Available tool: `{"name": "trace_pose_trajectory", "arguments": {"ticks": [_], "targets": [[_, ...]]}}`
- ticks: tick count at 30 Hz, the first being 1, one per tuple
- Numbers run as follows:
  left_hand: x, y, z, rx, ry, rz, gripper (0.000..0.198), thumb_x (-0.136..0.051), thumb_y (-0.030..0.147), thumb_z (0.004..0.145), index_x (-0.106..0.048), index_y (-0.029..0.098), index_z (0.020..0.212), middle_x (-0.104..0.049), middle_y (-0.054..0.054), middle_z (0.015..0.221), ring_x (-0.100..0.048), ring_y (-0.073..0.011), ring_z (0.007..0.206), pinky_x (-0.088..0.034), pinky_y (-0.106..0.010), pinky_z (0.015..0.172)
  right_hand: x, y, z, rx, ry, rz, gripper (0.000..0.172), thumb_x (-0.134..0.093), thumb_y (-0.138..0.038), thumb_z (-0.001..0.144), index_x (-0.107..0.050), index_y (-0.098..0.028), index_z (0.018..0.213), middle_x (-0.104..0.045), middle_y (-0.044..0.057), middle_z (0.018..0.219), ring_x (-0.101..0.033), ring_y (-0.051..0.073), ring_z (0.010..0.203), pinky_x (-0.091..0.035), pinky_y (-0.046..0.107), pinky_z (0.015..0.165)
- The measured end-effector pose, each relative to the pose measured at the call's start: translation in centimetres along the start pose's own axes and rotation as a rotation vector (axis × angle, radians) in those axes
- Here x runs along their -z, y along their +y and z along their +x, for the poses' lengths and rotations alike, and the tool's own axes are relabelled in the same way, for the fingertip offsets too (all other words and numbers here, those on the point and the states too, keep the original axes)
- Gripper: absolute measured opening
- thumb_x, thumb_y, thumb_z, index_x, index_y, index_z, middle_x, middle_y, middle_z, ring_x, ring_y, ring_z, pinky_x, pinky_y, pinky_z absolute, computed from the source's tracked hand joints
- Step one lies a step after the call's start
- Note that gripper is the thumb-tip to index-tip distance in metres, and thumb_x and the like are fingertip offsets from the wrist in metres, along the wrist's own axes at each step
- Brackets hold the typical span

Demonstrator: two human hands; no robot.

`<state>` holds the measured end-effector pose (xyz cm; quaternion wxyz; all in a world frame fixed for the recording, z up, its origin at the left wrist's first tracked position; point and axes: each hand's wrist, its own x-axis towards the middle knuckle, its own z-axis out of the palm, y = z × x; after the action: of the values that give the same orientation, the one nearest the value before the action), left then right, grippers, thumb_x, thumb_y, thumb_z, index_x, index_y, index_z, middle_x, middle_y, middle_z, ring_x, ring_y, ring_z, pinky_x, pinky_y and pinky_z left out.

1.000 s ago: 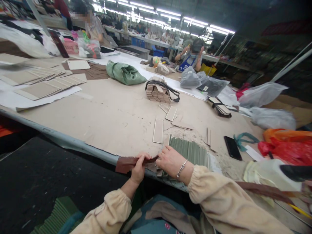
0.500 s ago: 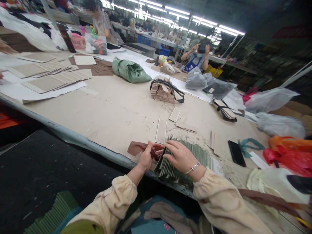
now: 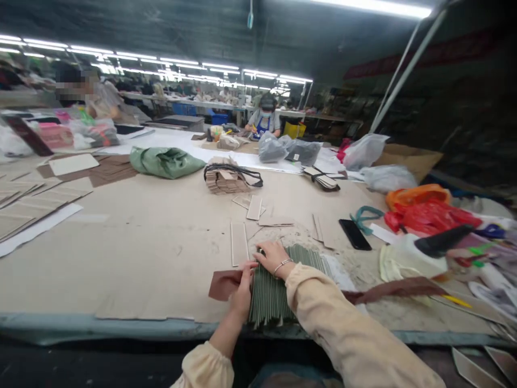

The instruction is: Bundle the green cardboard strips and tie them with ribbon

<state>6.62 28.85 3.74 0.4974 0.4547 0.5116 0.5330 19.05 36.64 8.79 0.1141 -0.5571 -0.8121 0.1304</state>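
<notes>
A row of thin green pieces (image 3: 269,299), packed tightly on edge, sits at the front of the table. My left hand (image 3: 241,293) is at the row's left end, closed on a brown strip (image 3: 223,284); its thumb points up along the stack and some fingers are hidden. The strip's free end sticks out to the left. A brown length also shows right of the row; whether it is the same strip cannot be seen. Over the top far-left part of the row, my right hand (image 3: 274,257) lies with curved fingers gripping the pieces. A bracelet circles that wrist.
Beige panels (image 3: 239,243) lie just beyond my hands. Farther back are a tied bundle (image 3: 228,178) and a green bag (image 3: 165,163). A phone (image 3: 354,234), a red bag (image 3: 430,213) and a white container (image 3: 428,256) are to the right. Co-workers sit beyond the table.
The view has levelled and turned to the right. My right hand has settled from raised, spread fingers onto the top of the green pieces. The row now stands straighter.
</notes>
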Motion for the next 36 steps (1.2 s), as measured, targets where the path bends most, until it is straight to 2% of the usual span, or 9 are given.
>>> {"name": "trace_pose_trajectory", "arguments": {"ticks": [5, 8, 10, 13, 16, 23, 26, 31, 36], "targets": [[-1.1, -0.6, 0.8, -0.362, -0.036, 0.417, 0.033, -0.042, 0.044, 0.089, -0.065, 0.021, 0.093, -0.057, -0.008, 0.117, -0.051, -0.0246, 0.116, -0.038, -0.049, 0.105, 2.4, 1.0, -3.1, -0.014, 0.196, 0.08, 0.048, -0.055, -0.038, 0.085, -0.05, -0.017, 0.129, -0.052, 0.01, 0.132, -0.042, 0.021, 0.125, -0.031, 0.038, 0.106], [-1.4, -1.4, 1.6, -0.595, -0.159, 0.552, 0.021, -0.049, 0.034, 0.088, -0.065, 0.021, 0.09, -0.06, -0.007, 0.112, -0.051, -0.0244, 0.117, -0.04, -0.051, 0.103, 3.5, 4.3, -7.9, -0.068, 0.409, 0.143, 0.051, -0.054, -0.036, 0.085, -0.048, -0.014, 0.13, -0.051, 0.013, 0.132, -0.042, 0.021, 0.125, -0.033, 0.037, 0.106], [-1.4, -1.6, 1.9, -0.74, -0.242, 0.609, 0.015, -0.053, 0.028, 0.086, -0.065, 0.021, 0.091, -0.061, -0.007, 0.109, -0.05, -0.0245, 0.119, -0.042, -0.051, 0.102, 3.4, 7.2, -12.2, -0.24, 0.499, 0.173, 0.048, -0.053, -0.033, 0.084, -0.049, -0.014, 0.129, -0.054, 0.014, 0.128, -0.046, 0.023, 0.121, -0.036, 0.04, 0.104], [-1.4, -1.0, 2.1, -0.851, -0.422, 0.682, 0.015, -0.052, 0.021, 0.087, -0.062, 0.02, 0.098, -0.059, -0.008, 0.115, -0.049, -0.0243, 0.121, -0.046, -0.047, 0.099, 2.1, 11.1, -18.3, -0.598, 0.42, 0.232, 0.044, -0.051, -0.032, 0.084, -0.055, -0.011, 0.122, -0.06, 0.016, 0.118, -0.057, 0.024, 0.107, -0.043, 0.039, 0.095], [-1.6, 0.0, 2.6, -0.887, -0.545, 0.758, 0.018, -0.052, 0.021, 0.087, -0.061, 0.018, 0.101, -0.058, -0.011, 0.118, -0.053, -0.0237, 0.116, -0.052, -0.041, 0.093, 0.7, 12.7, -22.0, -0.76, 0.294, 0.29, 0.041, -0.051, -0.033, 0.084, -0.059, -0.01, 0.117, -0.066, 0.014, 0.106, -0.063, 0.022, 0.094, -0.047, 0.034, 0.085], [-3.1, 1.8, 4.1, -0.9, -0.627, 0.784, 0.016, -0.055, 0.031, 0.086, -0.065, 0.023, 0.096, -0.068, -0.005, 0.096, -0.064, -0.0206, 0.092, -0.056, -0.038, 0.081, 0.2, 11.8, -21.7, -0.784, 0.264, 0.367, 0.032, -0.046, -0.038, 0.087, -0.068, -0.018, 0.095, -0.069, 0.006, 0.084, -0.062, 0.018, 0.079, -0.044, 0.028, 0.073], [-4.1, 2.4, 3.7, -0.812, -0.639, 0.749, 0.023, -0.05, 0.028, 0.089, -0.061, 0.024, 0.108, -0.066, -0.005, 0.105, -0.063, -0.0199, 0.099, -0.055, -0.037, 0.084, 0.7, 10.3, -21.0, -0.716, 0.27, 0.386, 0.027, -0.049, -0.038, 0.087, -0.068, -0.02, 0.089, -0.066, 0.004, 0.083, -0.059, 0.015, 0.078, -0.043, 0.025, 0.073], [-5.9, 3.1, 3.0, -0.863, -0.809, 0.901, 0.044, -0.042, 0.019, 0.091, -0.044, 0.031, 0.133, -0.043, -0.004, 0.142, -0.03, -0.0236, 0.136, -0.036, -0.049, 0.108, 1.5, 7.1, -20.0, -0.555, 0.29, 0.253, 0.031, -0.05, -0.039, 0.087, -0.063, -0.017, 0.105, -0.061, 0.009, 0.1, -0.058, 0.018, 0.09, -0.043, 0.025, 0.078], [-7.5, 3.8, 2.9, -0.964, -1.085, 1.09, 0.051, -0.04, 0.016, 0.09, -0.037, 0.033, 0.138, -0.03, -0.002, 0.15, -0.012, -0.0263, 0.142, -0.023, -0.058, 0.111, 1.2, 7.4, -19.6, -0.552, 0.152, 0.313, 0.033, -0.039, -0.038, 0.093, -0.064, -0.019, 0.101, -0.068, 0.009, 0.093, -0.062, 0.02, 0.09, -0.043, 0.027, 0.078]]}}
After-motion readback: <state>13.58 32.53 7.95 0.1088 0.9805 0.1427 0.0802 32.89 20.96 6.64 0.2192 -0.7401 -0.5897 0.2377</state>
